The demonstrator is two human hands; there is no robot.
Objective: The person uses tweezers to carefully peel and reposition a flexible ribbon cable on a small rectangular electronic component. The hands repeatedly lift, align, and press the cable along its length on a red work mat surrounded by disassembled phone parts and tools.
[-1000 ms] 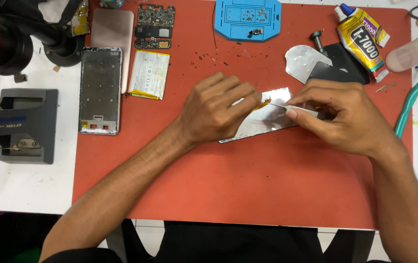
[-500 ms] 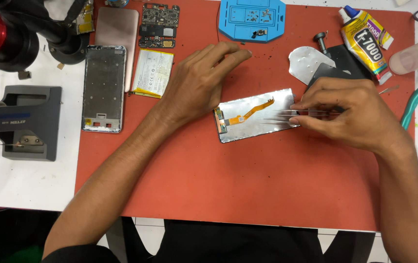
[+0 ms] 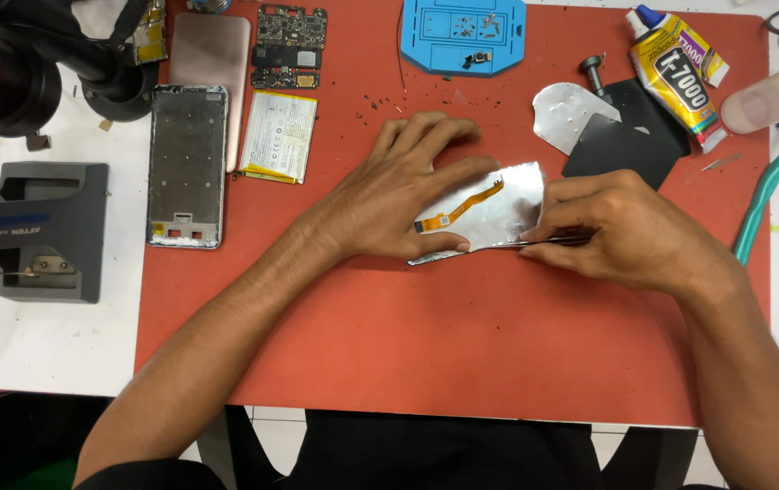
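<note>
A silver phone display panel [image 3: 506, 210] with an orange flex cable [image 3: 462, 208] lies face down on the red mat [image 3: 426, 345]. My left hand [image 3: 403, 195] rests flat on the panel's left end, thumb along its near edge. My right hand [image 3: 621, 229] pinches metal tweezers [image 3: 548, 242] whose tips lie along the panel's near edge, close to my left thumb.
A phone frame [image 3: 186, 163], pink back cover [image 3: 217, 63], battery [image 3: 279, 136] and circuit board [image 3: 290, 41] lie at the upper left. A blue holder [image 3: 462, 27], glue tube [image 3: 678, 73], black sheets [image 3: 621, 132] and a foil piece [image 3: 566, 113] sit at the top. A grey station [image 3: 40, 227] stands left.
My left hand came back from the upper left and now presses on the panel. The right hand with the tweezers has slid down to the panel's near edge.
</note>
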